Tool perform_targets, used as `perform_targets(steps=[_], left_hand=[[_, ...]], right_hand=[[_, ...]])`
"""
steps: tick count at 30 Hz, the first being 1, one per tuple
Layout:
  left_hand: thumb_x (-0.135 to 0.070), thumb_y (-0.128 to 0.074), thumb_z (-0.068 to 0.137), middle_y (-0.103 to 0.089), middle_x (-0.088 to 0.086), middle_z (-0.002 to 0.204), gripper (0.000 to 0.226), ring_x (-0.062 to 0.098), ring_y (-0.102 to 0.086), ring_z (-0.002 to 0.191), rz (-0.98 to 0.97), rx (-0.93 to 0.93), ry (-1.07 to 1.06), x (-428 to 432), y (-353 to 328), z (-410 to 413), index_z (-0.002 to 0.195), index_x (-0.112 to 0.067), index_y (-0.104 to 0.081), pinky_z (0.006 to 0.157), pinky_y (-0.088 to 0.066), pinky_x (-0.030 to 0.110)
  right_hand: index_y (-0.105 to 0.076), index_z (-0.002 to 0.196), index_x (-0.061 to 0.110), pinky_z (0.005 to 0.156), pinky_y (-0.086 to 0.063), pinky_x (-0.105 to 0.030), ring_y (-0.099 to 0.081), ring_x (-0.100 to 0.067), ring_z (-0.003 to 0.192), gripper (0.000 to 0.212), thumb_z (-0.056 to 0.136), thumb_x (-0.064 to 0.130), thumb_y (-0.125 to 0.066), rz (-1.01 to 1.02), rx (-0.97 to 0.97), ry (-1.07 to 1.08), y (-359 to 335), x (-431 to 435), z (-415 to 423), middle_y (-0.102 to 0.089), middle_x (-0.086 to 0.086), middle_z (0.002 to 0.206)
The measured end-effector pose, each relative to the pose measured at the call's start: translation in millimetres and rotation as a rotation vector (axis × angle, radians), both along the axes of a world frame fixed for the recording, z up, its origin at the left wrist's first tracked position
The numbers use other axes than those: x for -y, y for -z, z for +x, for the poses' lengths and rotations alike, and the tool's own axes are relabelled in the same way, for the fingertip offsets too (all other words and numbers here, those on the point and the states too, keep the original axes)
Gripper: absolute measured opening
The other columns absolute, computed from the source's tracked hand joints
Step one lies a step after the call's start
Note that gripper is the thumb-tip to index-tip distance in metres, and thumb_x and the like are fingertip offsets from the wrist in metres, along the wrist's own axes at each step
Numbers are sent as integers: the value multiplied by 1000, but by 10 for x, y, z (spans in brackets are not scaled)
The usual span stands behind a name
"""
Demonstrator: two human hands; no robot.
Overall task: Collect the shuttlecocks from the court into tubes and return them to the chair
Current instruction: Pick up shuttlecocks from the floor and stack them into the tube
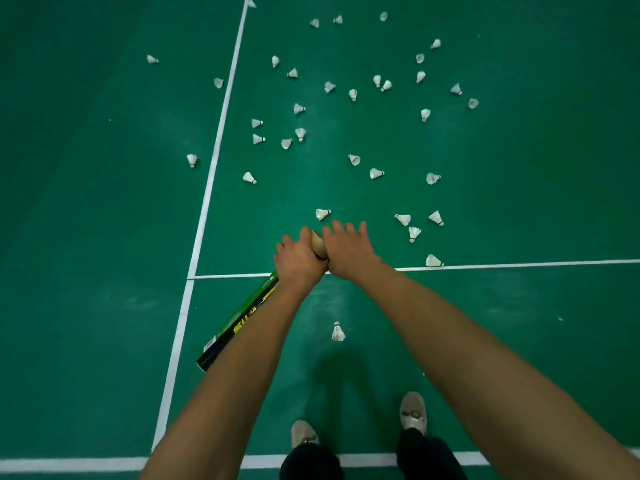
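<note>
In the head view, the left hand (299, 263) grips the upper end of the tube (239, 320), while the right hand (348, 252), fingers spread straight, presses a shuttlecock (318, 245) at the tube mouth between both hands, with loose shuttlecocks (376, 173) scattered on the court (104, 202) beyond.

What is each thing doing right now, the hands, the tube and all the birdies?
tube: tilted, held near its top end.
left hand: grips the tube.
shuttlecock at the tube's top: sticking out between both hands.
right hand: fingers spread, pressing on that shuttlecock.
loose shuttlecocks: scattered on the court, lying on their sides.
</note>
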State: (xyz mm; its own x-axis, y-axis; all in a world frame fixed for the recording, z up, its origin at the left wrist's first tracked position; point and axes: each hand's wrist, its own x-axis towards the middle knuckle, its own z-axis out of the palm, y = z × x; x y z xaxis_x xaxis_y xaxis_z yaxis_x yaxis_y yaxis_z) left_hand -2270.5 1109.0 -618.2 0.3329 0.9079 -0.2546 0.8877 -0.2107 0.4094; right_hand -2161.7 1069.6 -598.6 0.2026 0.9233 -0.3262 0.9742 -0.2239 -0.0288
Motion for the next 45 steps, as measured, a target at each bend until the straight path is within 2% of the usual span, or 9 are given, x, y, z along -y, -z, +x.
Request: perform_targets(steps=[14, 23, 26, 30, 33, 37, 40, 42, 45], left_hand=[[-24, -79, 78, -46, 16, 127, 59, 37, -50, 118, -71, -288, 148, 249, 4764, -144, 130, -24, -51, 92, -47, 45], [-31, -74, 86, -44, 16, 133, 55, 36, -46, 126, 86, -435, 319, 114, 6432, -164, 135, -27, -49, 103, -41, 47], [-29, -75, 85, -44, 16, 133, 57, 36, -45, 126, 119, -424, 315, 105, 6554, -151, 135, -26, -48, 103, -42, 47], [-23, -74, 83, -45, 16, 131, 57, 37, -47, 124, 155, -352, 244, -45, 6290, -83, 134, -26, -49, 98, -45, 46], [-23, -78, 79, -46, 17, 128, 60, 38, -47, 121, 218, -247, 213, -237, 6022, -5, 132, -25, -50, 93, -46, 45], [-23, -81, 74, -48, 16, 122, 66, 38, -49, 114, 319, -103, 155, -485, 5752, 25, 133, -25, -51, 86, -47, 44], [-20, -78, 76, -56, 14, 119, 63, 38, -48, 113, 371, -31, 108, -648, 5585, 46, 132, -25, -50, 77, -41, 40], [-19, -77, 77, -61, 13, 115, 60, 37, -49, 111, 406, 7, 77, -729, 5480, 75, 130, -25, -50, 74, -37, 39], [-21, -80, 75, -62, 9, 113, 62, 35, -48, 109, 444, 89, 48, -790, 5388, 167, 130, -27, -51, 75, -36, 39]], right_hand=[[-39, 139, 14, 104, -38, -49, -47, -34, 128, 64, 88, 37, -69, -169, -100, -85, 5020, 288, -62, -48, -11, 140], [-27, 150, 18, 98, -51, -54, -49, -40, 131, 108, 68, 54, -87, -397, -89, -165, 6948, 331, 8, -37, -11, 147], [-20, 157, 15, 98, -52, -56, -47, -40, 136, 110, 74, 45, -86, -473, -17, -199, 7212, 372, -57, -29, -12, 154], [-47, 140, 5, 100, -51, -47, -55, -40, 126, 49, 94, 17, -58, -291, -110, -186, 7352, 384, -48, -46, -20, 141], [-64, 114, 3, 86, -52, -38, -63, -39, 111, 27, 90, 15, -61, -116, -286, 33, 7261, 226, 127, -64, -22, 123], [-64, 105, 7, 69, -58, -41, -70, -36, 81, 29, 81, 24, -63, 323, -699, 621, 6875, -178, 567, -70, -17, 101], [-69, 108, 6, 45, -53, -30, -65, -19, 49, 22, 92, 20, -65, 582, -1231, 1083, 6351, -520, 922, -75, -11, 85], [-68, 113, 7, 43, -48, -23, -59, -14, 44, 19, 96, 13, -60, 632, -1482, 1167, 6011, -643, 1070, -70, -7, 76], [-66, 116, 14, 47, -49, -23, -59, -13, 54, 23, 95, 9, -57, 569, -1571, 970, 5574, -648, 1027, -65, -5, 82]])
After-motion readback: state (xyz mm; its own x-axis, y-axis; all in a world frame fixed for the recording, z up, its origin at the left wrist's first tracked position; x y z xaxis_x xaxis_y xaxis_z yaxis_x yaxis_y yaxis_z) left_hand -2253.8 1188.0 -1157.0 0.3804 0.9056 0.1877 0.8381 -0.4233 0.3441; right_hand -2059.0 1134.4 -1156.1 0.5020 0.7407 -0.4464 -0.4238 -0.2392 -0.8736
